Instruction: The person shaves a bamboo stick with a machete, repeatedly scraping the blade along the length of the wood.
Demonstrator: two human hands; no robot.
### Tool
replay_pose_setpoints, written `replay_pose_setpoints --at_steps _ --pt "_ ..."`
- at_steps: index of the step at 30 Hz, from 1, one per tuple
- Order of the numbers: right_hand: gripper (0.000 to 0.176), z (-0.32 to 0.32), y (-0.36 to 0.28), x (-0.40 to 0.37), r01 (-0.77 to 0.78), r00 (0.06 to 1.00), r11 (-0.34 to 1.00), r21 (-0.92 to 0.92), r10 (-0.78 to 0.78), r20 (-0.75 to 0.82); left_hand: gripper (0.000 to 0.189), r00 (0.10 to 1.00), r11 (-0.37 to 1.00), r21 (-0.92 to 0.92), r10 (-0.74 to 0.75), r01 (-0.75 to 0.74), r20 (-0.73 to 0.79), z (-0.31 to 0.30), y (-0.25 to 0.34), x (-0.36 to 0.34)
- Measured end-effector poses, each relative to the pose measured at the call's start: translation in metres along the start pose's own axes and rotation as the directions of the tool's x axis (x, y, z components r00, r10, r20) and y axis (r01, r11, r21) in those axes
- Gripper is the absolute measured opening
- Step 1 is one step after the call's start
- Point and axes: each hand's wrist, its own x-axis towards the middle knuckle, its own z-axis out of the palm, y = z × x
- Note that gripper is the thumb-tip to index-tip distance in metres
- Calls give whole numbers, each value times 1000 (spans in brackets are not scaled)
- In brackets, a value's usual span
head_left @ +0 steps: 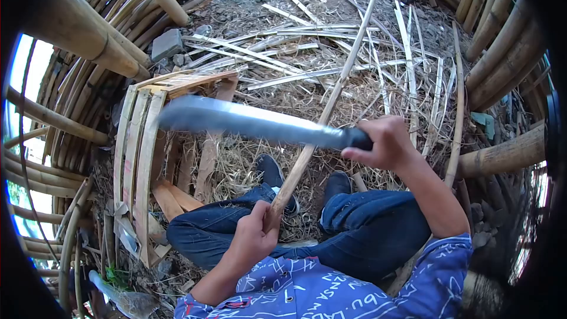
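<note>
My right hand is closed round the dark handle of a machete. Its long blade points left, smeared by motion toward the tip, and crosses in front of a long wooden pole. The near end of that pole sits in the closed fingers of my left hand, just above my lap. From there the pole slants up and away to the top of the view, with a knobbly joint partway along. Where the blade overlaps it, a short stretch of the pole is hidden.
A slatted wooden crate stands at the left beside my knee. Pale split strips and shavings litter the ground ahead. A grey block lies behind the crate. Thick bamboo poles rise on both sides.
</note>
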Motion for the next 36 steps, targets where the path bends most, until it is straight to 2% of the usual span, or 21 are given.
replay_pose_setpoints --at_steps 3,4,5,7,9,11,12,13,15,17,19,20,21,23,25,27,29,31,33,35,36 --pt "51 4 22 5 -27 995 1000 6 27 -98 18 999 999 18 42 -42 -3 -10 4 -6" --pt "50 7 34 7 -269 957 958 101 278 -87 18 998 998 44 46 -45 -40 -13 -1 -7" --pt "50 5 52 6 -330 942 944 4 329 -63 19 995 996 74 53 -47 -80 -14 -3 -8" --pt "55 9 51 -2 -394 914 919 16 390 107 19 997 998 63 2 3 -73 -13 -1 -9" --pt "57 11 35 -9 -299 954 954 16 299 12 19 999 996 80 -25 27 -20 -7 -13 -17" --pt "55 0 11 -6 31 992 997 -66 -38 -116 17 996 992 108 -72 67 43 -14 -9 -21" --pt "55 -1 17 -4 84 993 989 -119 -93 -79 17 999 992 124 -25 22 23 -18 -5 -22" --pt "59 1 28 1 60 992 993 -107 -71 -103 17 1000 990 137 14 -14 2 -20 -3 -25" --pt "59 -1 51 7 -353 935 935 -40 351 -43 17 1000 991 130 -18 19 -9 -24 -1 -25" --pt "54 4 56 2 -362 929 931 -47 356 -106 18 999 985 169 8 -14 39 -26 -1 -20" --pt "55 4 41 -14 -288 958 953 -97 285 -41 17 997 983 166 72 -74 21 -20 -13 -25" --pt "56 5 29 -18 -158 984 985 -66 152 -96 17 997 986 150 66 -72 44 -18 -15 -27" --pt "52 -3 19 -15 -82 997 996 -19 82 14 16 996 988 136 57 -66 71 -17 -17 -28" --pt "45 -6 22 -9 88 996 981 -175 -81 48 16 996 989 144 35 -47 86 -20 -21 -30" --pt "46 8 52 -6 -174 980 985 2 173 -102 14 999 985 172 24 -30 37 -24 -24 -34" --pt "51 2 85 -8 -400 916 900 -173 386 -107 14 999 985 171 -1 -6 40 -27 -22 -38" --pt "53 9 95 -22 -442 893 892 -91 447 46 14 996 988 154 14 -28 87 -22 -24 -40" --pt "56 6 72 -23 -461 884 886 -61 464 54 23 987 992 122 -53 35 154 -21 -25 -40" --pt "58 2 58 -24 -160 984 979 -127 148 -98 24 987 993 108 -57 41 153 -20 -24 -38" --pt "61 4 70 -24 -188 981 975 -118 180 -79 23 987 991 130 -47 27 152 -25 -27 -36" --pt "63 7 83 -27 -272 962 955 -115 267 -58 23 989 988 153 -44 23 139 -29 -28 -38"
